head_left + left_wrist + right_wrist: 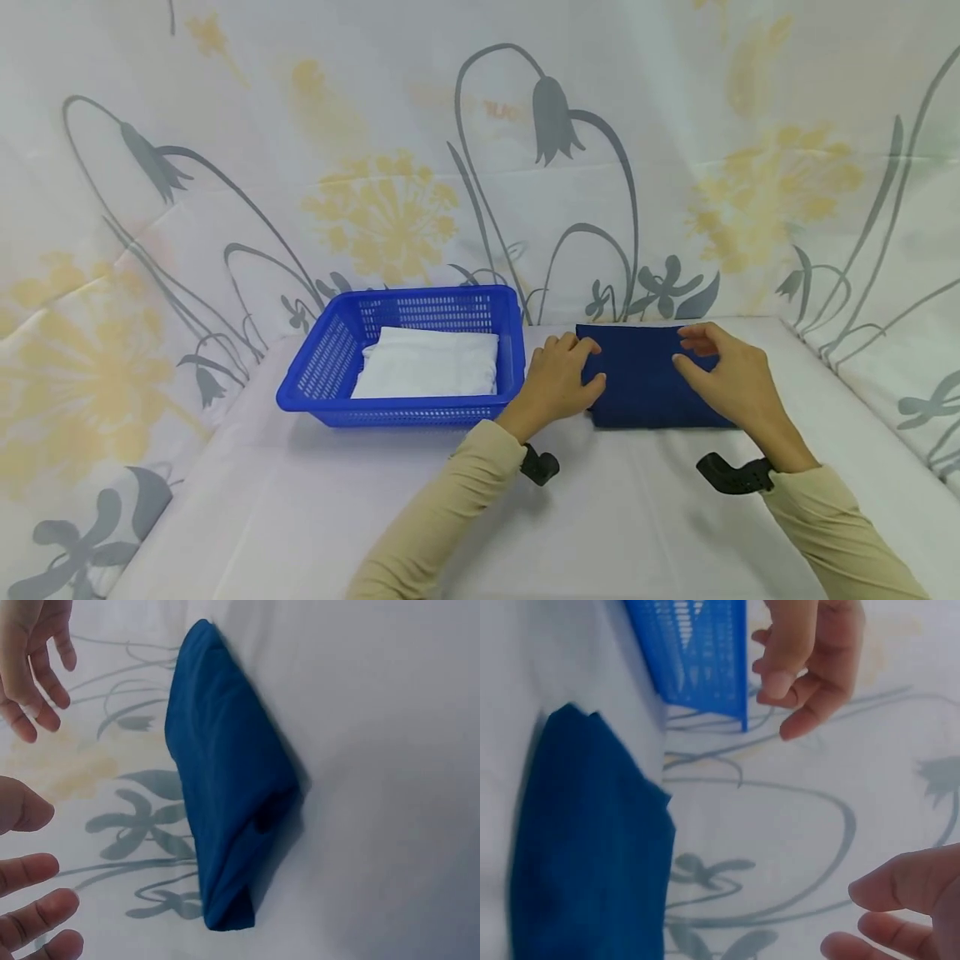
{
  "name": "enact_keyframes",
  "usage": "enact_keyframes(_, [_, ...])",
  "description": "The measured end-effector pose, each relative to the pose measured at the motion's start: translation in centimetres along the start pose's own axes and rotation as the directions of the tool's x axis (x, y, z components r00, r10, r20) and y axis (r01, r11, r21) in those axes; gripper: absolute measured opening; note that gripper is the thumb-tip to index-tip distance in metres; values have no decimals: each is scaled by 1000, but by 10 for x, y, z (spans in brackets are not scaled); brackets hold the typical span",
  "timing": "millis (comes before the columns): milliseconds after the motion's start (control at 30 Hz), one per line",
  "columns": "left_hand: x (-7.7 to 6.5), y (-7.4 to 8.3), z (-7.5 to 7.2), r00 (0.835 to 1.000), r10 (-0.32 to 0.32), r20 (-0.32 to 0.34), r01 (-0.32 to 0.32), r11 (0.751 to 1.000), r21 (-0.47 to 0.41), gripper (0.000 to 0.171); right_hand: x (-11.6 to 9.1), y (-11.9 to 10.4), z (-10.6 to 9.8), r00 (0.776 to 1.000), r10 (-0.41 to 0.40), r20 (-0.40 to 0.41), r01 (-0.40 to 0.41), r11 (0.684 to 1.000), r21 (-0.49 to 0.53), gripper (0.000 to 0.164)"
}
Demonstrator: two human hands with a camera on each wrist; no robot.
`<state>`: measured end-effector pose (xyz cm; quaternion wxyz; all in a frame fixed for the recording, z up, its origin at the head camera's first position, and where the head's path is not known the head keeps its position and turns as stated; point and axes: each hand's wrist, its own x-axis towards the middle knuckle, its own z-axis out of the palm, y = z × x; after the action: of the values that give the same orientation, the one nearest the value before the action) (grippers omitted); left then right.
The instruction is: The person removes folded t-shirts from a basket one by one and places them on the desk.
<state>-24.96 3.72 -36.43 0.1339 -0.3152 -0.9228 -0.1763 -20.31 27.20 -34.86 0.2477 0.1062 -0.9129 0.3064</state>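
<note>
A folded navy-blue cloth [637,383] lies flat on the white-covered table, right of the basket. My left hand [558,375] hovers by its left edge, fingers loosely bent and thumb apart, holding nothing. Over the cloth's right side is my right hand [731,379], its thumb and fingers spread around air. In the left wrist view the cloth [229,780] shows a layered fold at its near end, with the fingertips [45,907] well apart from it. The right wrist view also has the cloth [592,847] lying apart from both hands.
A blue plastic basket [405,404] with perforated sides stands left of the cloth, holding folded white fabric [427,362]. Behind the table hangs a white curtain [465,167] printed with grey and yellow flowers. A black strap mount [738,475] juts from the right wrist.
</note>
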Motion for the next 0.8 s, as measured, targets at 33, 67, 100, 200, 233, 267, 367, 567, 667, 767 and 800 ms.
enact_keyframes(33, [-1, -1, -3, 1000, 5, -4, -5, 1000, 3, 33, 1, -4, 0, 1000, -4, -1, 4, 1000, 6, 36])
enact_keyframes(67, [-2, -2, -5, 1000, 13, -9, -13, 1000, 8, 33, 3, -7, 0, 1000, -7, -1, 7, 1000, 12, 36])
enact_keyframes(100, [-3, -3, -8, 1000, 22, -17, -22, 1000, 13, 33, 4, -11, 0, 1000, -9, -1, 9, 1000, 16, 36])
enact_keyframes(200, [-7, -7, -15, 998, 47, -37, -47, 999, 16, 34, 8, -19, 3, 1000, -18, 14, 18, 999, 29, 39])
enact_keyframes(233, [-8, -8, -18, 997, 56, -46, -55, 998, 14, 34, 10, -22, 4, 1000, -24, 18, 23, 999, 36, 39])
enact_keyframes(267, [-9, -11, -20, 996, 66, -57, -66, 998, 11, 33, 11, -25, 5, 999, -33, 21, 32, 999, 43, 39])
enact_keyframes(367, [-13, -18, -26, 992, 87, -96, -89, 996, -20, 33, 15, -31, 10, 997, -65, 39, 62, 996, 69, 39])
enact_keyframes(567, [-20, -34, -36, 984, 88, -154, -104, 989, -101, 37, 22, -45, 20, 995, -76, 71, 67, 991, 111, 38])
enact_keyframes(667, [-23, -39, -43, 984, 73, -162, -94, 988, -122, 37, 27, -53, 24, 994, -72, 84, 61, 990, 131, 38])
enact_keyframes(767, [-27, -47, -51, 982, 71, -177, -95, 987, -132, 38, 32, -62, 29, 991, -92, 94, 76, 985, 155, 37])
enact_keyframes(800, [-29, -49, -54, 981, 69, -180, -95, 986, -137, 38, 34, -65, 31, 990, -99, 98, 82, 983, 163, 36])
